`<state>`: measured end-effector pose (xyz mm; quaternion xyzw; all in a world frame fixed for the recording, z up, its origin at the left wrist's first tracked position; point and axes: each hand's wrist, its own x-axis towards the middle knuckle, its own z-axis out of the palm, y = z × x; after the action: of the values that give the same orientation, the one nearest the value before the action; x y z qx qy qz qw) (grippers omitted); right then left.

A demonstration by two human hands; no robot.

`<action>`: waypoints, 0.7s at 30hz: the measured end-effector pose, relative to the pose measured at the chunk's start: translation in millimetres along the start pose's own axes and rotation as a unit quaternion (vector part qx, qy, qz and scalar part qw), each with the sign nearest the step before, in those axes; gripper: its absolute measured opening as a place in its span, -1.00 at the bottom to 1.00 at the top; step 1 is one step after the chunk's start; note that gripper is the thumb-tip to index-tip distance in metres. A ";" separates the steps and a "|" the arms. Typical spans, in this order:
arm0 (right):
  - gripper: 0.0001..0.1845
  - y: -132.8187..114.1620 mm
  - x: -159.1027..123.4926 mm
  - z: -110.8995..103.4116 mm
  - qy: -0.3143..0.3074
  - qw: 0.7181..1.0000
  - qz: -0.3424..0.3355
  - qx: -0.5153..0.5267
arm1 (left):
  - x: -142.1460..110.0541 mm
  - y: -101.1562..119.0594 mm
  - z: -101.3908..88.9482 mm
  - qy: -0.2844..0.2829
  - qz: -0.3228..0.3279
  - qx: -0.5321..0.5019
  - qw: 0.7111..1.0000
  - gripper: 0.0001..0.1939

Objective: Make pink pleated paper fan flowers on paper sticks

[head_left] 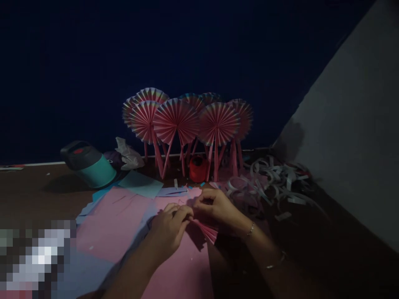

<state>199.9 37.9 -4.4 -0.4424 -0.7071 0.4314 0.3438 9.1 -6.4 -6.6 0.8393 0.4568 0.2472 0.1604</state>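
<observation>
Folded into accordion pleats, a pink paper strip (208, 231) fans out below my fingers, its free end toward the lower right. My left hand (168, 228) is closed around the pleated paper, with thumb and fingertips pinching near its middle. My right hand (216, 209) comes in from the right, fingertips pressed together just above the paper. What it pinches is too dark to make out. Beneath both hands lies a sheet of pink paper (187, 270). A thin dark curl shows just beyond my left fingertips.
Pleated round paper fans (176, 120) on pink paper legs stand at the back around a red container (198, 168). Curled paper strips (274, 178) heap at the right. A tilted teal-and-black bottle (93, 166) lies left, near crumpled plastic (129, 155) and blue sheets (140, 183).
</observation>
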 end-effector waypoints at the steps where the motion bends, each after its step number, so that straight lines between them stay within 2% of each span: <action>1: -0.78 1.1 1.2 -0.5 -0.012 0.999 0.016 0.033 | -0.1 0.6 -0.2 -0.003 0.008 -0.010 1.000 -0.86; 4: -0.69 5.0 3.7 -1.5 -0.047 0.994 0.039 0.093 | -0.2 3.8 -1.0 -0.002 0.035 -0.041 0.999 -0.84; 8: -0.62 6.2 3.8 -4.0 -0.082 0.989 0.044 0.117 | -0.7 6.9 0.3 -0.003 0.074 -0.058 0.996 -0.79; 14: -0.58 2.0 3.8 -4.0 -0.100 0.974 0.088 0.185 | -0.7 6.9 2.1 0.012 0.119 -0.074 0.990 -0.72; 21: -0.52 10.1 7.5 1.4 -0.089 0.952 0.121 0.266 | -0.6 6.2 2.9 0.023 0.115 -0.056 0.992 -0.68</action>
<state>199.2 46.7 -13.4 -0.3770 -0.5353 0.6801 0.3298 14.7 -10.3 -6.0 0.8701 0.3463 0.3081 0.1673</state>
